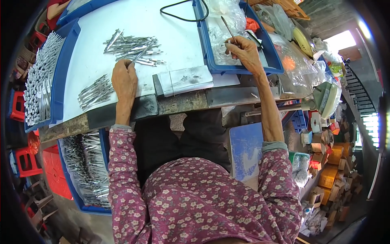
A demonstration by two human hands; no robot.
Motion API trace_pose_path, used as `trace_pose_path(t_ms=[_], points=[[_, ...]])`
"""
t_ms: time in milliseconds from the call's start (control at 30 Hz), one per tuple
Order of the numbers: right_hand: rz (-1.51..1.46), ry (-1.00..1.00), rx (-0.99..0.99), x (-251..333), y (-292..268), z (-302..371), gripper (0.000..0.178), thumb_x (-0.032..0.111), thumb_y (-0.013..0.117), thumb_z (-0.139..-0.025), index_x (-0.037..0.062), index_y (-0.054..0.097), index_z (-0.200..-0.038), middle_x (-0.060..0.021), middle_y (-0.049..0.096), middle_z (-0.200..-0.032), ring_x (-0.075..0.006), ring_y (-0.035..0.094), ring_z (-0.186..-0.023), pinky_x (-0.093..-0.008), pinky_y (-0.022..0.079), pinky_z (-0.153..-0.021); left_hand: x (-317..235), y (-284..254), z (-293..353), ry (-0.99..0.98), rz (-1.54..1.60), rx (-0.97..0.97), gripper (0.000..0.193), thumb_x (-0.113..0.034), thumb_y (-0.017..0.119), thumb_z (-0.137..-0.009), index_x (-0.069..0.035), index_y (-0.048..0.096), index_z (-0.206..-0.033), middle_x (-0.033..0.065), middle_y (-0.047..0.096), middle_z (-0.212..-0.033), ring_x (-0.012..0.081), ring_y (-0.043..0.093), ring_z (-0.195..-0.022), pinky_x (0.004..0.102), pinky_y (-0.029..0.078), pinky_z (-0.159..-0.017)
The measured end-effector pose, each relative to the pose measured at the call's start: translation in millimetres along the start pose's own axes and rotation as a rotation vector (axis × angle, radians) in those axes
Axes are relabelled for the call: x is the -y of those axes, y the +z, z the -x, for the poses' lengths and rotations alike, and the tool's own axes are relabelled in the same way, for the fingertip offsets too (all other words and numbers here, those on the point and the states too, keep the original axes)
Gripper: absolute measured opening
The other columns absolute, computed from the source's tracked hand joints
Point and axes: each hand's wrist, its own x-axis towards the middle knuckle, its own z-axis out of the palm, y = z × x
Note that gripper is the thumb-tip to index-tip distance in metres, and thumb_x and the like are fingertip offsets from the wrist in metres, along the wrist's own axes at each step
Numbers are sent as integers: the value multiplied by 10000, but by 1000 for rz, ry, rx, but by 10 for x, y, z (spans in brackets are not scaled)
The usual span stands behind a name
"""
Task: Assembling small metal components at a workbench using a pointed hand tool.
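Rod pile (133, 45) | just beyond left hand (124, 80), cannot tell its grip | right hand (247, 52) pinching thin dark stick (228, 29)

Right hand (246, 52), fingers (238, 41) bent

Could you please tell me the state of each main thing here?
Large heap of slim silver metal pieces: loose, crisscrossed
Left hand: at the heap's edge
Right hand: closed on thin dark rod
White paper stack: flat, smudged
Rectangular blue board: scuffed
Left blue plastic tray: full of white rods
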Motion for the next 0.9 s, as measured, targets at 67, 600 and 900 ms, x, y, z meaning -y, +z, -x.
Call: trace_pose_path(t_ms=[67,600,900], points=[[24,-14,-11,26,18,-2,197,150,600,-848,4,627,-978,3,582,-654,-31,469,-548,-164,372,-496,-122,-95,13,-49,88,-17,116,-99,552,-828,8,579,-866,170,618,-810,285,592,-727,358,451,-670],[177,-167,-1,689,389,403,324,40,627,-786,35,550,-1100,5,477,-670,-77,427,-603,-233,380,-543,-813,-439,552,-151,837,346,46,-41,510,-867,-5,526,-890,-3,534,-761,54,481,-700,191,393,-620],[503,-695,26,892,887,838,243,-11,660,-672,65,581,-889,-73,604,-738,-235,583,-653,-313,465,-569,-793,-392,683,-197,1010,503,101,-114,507,-915,-31,517,-970,37,597,-770,58,508,-667,179,413,-595]])
